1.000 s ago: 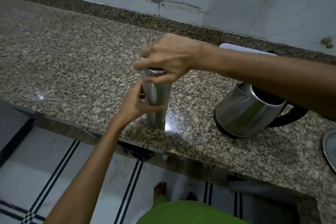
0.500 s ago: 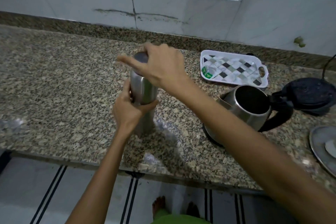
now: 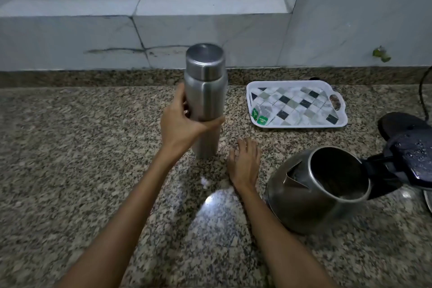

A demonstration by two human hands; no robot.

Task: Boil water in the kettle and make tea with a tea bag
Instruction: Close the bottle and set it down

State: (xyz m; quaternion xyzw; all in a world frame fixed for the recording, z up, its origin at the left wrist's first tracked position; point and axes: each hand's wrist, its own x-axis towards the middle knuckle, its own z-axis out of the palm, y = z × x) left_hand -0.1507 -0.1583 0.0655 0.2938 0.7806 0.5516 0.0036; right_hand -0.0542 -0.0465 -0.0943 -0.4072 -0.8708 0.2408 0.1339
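Your left hand (image 3: pixel 184 121) grips the capped steel bottle (image 3: pixel 205 98) | right hand (image 3: pixel 245 163) lies flat, empty, on the surface (image 3: pixel 70 147) | risk: one-handed bottle slips, striking open kettle (image 3: pixel 322 192).

Brushed steel bottle (image 3: pixel 205 100), shiny metal kettle (image 3: pixel 315 196), polished speckled granite counter (image 3: pixel 70 147).

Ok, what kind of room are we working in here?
Most likely a home kitchen: a speckled granite counter against a marble-clad wall, an electric kettle with its lid open, and a tray holding a tea bag. The left hand grips a steel bottle.
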